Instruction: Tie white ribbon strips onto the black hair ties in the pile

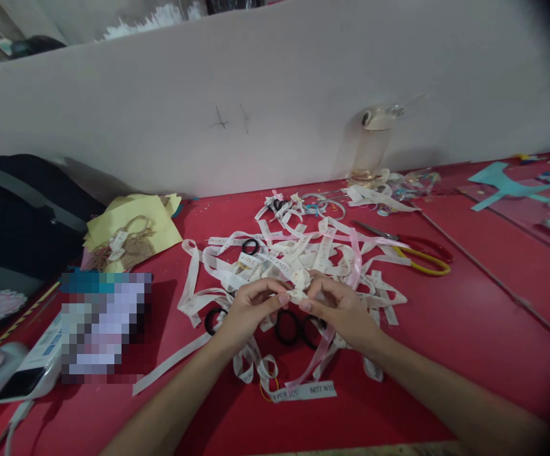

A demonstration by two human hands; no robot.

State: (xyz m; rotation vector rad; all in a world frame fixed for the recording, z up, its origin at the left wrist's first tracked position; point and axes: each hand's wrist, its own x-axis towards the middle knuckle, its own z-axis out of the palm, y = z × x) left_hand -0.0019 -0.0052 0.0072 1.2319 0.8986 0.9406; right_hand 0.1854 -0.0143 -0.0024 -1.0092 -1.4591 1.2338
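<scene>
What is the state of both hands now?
Left hand: closed, pinching a gathered white fabric ribbon.
Right hand: closed, pinching the same ribbon.

1. Ribbons (322, 253) lie in the middle of the table (474, 316).
2. The left hand (256, 307) and right hand (339, 307) are over the ribbons, with a bow (298, 282) between them.
3. Scissors (401, 251) lie to the right of the ribbons.
4. A bottle (371, 149) stands behind the ribbons, near the wall (279, 126).
5. Papers (161, 228) lie to the left of the ribbons.
6. A bag (13, 196) is left of the papers.
</scene>
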